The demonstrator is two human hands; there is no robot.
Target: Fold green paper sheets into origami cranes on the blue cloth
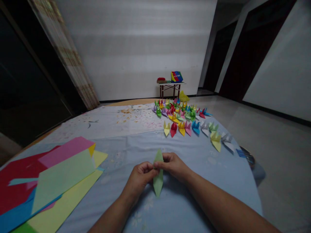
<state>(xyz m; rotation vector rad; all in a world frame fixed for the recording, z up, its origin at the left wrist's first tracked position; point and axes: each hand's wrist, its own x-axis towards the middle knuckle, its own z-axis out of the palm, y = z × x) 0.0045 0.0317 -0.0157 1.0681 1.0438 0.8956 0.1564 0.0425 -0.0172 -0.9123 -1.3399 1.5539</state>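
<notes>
A pale green piece of folded paper (pixel 158 185), long and diamond-shaped with pointed ends, is held upright just above the blue tablecloth (pixel 116 194). My left hand (pixel 141 176) pinches its left edge near the middle, fingers curled. From the other side, my right hand (pixel 173 165) grips it a little higher, with the thumb across the front and the fingers behind. Both hands are closed on the same paper. The fingertips behind it are hidden.
Loose coloured sheets, a pale green sheet (pixel 64 179) uppermost, lie at the left. Folded paper cranes, one of them red (pixel 173 129), stand in rows and a cluster at the right and back. A small table (pixel 171 84) with a colourful box (pixel 177 76) stands by the wall.
</notes>
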